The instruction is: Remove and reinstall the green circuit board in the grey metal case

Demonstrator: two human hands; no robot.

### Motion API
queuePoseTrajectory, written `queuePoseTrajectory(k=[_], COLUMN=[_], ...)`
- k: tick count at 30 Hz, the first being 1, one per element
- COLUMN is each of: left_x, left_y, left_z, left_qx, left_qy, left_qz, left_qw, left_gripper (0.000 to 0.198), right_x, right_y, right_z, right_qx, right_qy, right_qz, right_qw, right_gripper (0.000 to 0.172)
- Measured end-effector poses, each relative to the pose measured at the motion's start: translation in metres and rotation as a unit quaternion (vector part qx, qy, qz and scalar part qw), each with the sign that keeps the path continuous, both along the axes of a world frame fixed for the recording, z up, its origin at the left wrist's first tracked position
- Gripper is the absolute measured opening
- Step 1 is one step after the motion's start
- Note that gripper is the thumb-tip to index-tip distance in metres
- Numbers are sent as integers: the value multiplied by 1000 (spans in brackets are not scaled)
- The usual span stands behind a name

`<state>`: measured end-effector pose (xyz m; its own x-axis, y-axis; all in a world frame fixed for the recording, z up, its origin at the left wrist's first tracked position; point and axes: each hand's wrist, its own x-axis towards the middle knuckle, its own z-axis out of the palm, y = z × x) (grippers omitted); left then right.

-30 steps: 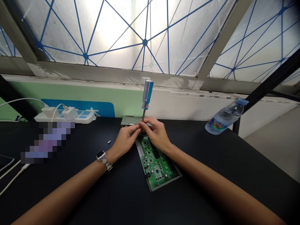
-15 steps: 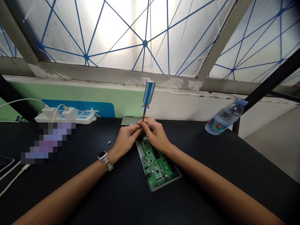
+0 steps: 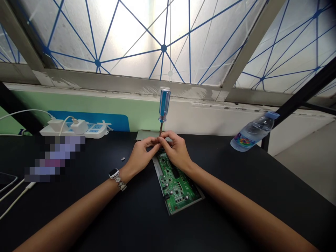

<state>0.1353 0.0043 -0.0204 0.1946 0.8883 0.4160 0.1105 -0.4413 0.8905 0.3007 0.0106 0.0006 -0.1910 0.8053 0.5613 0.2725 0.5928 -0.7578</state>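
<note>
A screwdriver [image 3: 164, 105] with a blue and clear handle stands almost upright, shaft down, over the far end of a green circuit board [image 3: 176, 185] in a metal tray. Both hands pinch around the lower shaft. My left hand [image 3: 143, 151], with a watch on its wrist, has thumb and fingertips closed at the shaft's left side. My right hand [image 3: 175, 148] is closed on it from the right, above the board. The screwdriver's tip is hidden behind the fingers. A few small metal screws [image 3: 123, 159] lie on the black table left of my left hand.
A white power strip [image 3: 98, 130] with plugs and cables sits at the back left, near a blurred-out patch. At the left edge lies a phone-like device [image 3: 7, 182]. A water bottle [image 3: 252, 134] leans at the right by a black frame bar [image 3: 296, 94].
The screwdriver's handle has tilted slightly left and is more upright. Both hands stay at the shaft with only small finger shifts. The view has shifted slightly.
</note>
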Motion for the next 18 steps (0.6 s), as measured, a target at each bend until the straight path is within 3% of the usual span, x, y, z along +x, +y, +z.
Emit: queuePoseTrajectory(k=[13,18], left_x=[4,9], left_y=[0,2], left_z=[0,1], left_qx=[2,-10], left_qy=[25,-2], left_qz=[-17,-21], left_qw=[1000,1000], left_gripper=[32,37], right_x=[-1,-2], right_y=[-4,-1], right_z=[3,4], right_qx=[44,10], right_qy=[-36,-16], right_qz=[39,42], right_qw=[998,999], right_gripper=[14,11])
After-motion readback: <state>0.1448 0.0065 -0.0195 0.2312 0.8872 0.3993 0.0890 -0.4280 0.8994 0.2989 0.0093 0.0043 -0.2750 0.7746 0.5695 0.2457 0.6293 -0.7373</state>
